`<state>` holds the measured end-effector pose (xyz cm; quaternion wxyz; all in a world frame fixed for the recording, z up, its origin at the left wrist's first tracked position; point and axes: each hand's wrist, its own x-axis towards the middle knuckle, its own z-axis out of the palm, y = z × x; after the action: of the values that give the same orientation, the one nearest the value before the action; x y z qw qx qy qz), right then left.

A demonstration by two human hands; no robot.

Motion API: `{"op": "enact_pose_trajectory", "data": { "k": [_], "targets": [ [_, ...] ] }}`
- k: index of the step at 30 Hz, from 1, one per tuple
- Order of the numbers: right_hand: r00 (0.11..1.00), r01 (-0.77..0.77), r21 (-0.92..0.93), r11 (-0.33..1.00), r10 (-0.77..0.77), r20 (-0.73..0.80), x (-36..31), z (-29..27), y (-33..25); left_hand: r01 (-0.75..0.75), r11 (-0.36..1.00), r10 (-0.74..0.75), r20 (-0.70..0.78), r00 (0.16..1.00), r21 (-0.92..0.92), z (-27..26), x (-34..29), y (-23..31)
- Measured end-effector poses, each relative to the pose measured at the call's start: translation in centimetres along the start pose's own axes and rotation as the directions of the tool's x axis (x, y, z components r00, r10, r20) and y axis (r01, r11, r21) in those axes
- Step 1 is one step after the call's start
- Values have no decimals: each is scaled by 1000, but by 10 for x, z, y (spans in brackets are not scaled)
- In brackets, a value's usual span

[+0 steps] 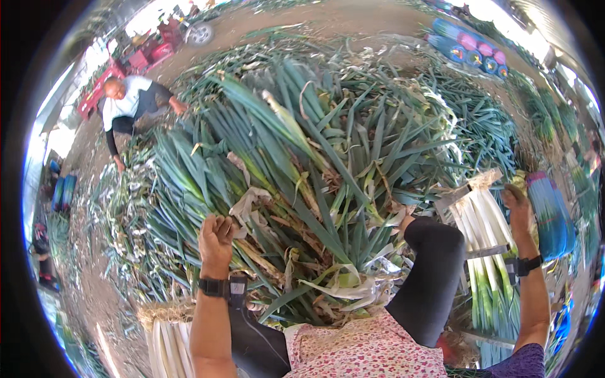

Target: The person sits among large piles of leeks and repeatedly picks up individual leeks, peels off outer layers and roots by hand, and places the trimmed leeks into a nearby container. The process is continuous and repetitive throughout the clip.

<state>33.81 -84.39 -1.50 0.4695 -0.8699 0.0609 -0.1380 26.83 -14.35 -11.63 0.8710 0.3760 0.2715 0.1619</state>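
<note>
A big heap of leeks (271, 145), with long green leaves and dry outer skins, fills the middle in front of me. Over its near left side, my left hand (216, 240) is closed with curled fingers. A pale withered leaf (251, 203) lies right beside it; whatever is inside the fist is hidden. To the right, a bundle of cleaned leeks (482, 217) rests on a metal rack (486, 252), white stalks and roots toward the far end. My right hand (518, 206) is at the bundle's right edge near the roots, fingers loosely bent and apart, with nothing visible in it.
Another white-stalked bundle (169, 346) lies at lower left. A person (129, 104) bends over the heap's far left side. Blue wrapped bundles (550, 214) stand at the right, with more wrapped bundles (466, 47) farther back. Loose trimmings (135, 220) cover the ground at left.
</note>
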Motion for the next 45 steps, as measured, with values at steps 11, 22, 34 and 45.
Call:
{"op": "enact_pose_trajectory", "data": {
  "k": [11,22,34,45],
  "targets": [
    [247,174,-123,977,78,966,-161,468,-103,-242,952,237,-48,970,-189,-23,19,54],
    [325,66,-154,986,125,938,-260,624,-66,-274,919,238,-154,959,-283,-41,1,83],
    [300,-210,-9,978,73,951,-211,391,-225,-41,921,-19,-152,988,-386,-31,6,55],
    [447,-141,424,894,-324,833,-197,415,-232,258,932,-136,414,900,-255,14,-49,8]
  ]
}}
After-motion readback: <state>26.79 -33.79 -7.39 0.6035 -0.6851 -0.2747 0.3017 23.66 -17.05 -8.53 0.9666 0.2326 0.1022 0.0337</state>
